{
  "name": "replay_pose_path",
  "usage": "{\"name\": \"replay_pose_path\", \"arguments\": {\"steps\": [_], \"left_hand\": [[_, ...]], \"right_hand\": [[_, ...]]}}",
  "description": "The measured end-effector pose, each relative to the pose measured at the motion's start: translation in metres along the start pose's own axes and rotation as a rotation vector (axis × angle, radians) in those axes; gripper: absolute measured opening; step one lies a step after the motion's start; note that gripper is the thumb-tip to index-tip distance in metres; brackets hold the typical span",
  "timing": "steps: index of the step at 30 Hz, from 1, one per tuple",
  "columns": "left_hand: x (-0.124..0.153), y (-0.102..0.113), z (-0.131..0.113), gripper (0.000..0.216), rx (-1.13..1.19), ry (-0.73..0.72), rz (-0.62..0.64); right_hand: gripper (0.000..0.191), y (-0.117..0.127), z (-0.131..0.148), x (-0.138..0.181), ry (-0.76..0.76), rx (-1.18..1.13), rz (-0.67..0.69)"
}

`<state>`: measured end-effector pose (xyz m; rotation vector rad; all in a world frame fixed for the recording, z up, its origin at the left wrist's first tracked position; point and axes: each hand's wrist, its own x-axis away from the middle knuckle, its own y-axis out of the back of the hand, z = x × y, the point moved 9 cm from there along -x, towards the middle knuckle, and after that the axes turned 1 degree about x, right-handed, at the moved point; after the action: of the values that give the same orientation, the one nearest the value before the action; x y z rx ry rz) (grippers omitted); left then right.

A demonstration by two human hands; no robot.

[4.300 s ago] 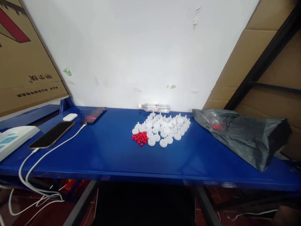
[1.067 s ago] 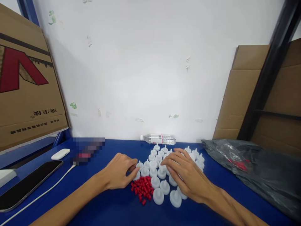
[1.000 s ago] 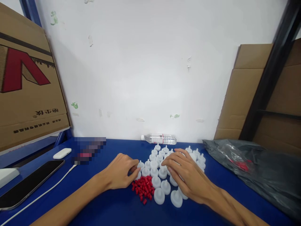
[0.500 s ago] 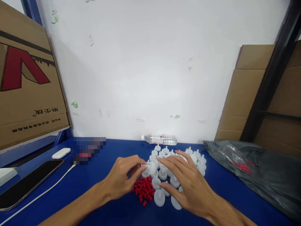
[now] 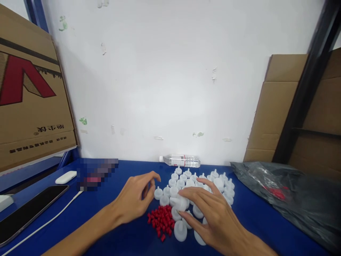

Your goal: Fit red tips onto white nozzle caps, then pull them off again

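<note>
Mid-table [image 5: 112,234], right hand [image 5: 213,217] pinches white cap [image 5: 182,203] – left hand [image 5: 133,201] fingers apart, room frontward.

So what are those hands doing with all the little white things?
A person's two bare hands are over a bunch of white plastic caps on a blue table. The right hand pinches one cap between thumb and fingers. The left hand hovers open beside a small pile of red pieces.
</note>
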<state>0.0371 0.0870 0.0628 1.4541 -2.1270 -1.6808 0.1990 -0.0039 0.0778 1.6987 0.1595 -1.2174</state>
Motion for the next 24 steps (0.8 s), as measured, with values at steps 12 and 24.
{"name": "replay_pose_path", "arguments": {"steps": [12, 24], "left_hand": [[0.012, -0.03, 0.05, 0.042, 0.393, 0.314, 0.716], [0.011, -0.042, 0.04, 0.034, 0.448, 0.176, 0.673]], "right_hand": [[0.031, -0.003, 0.0, 0.003, 0.025, 0.007, 0.03], [0.033, -0.007, 0.001, 0.003, 0.03, -0.005, 0.069]]}}
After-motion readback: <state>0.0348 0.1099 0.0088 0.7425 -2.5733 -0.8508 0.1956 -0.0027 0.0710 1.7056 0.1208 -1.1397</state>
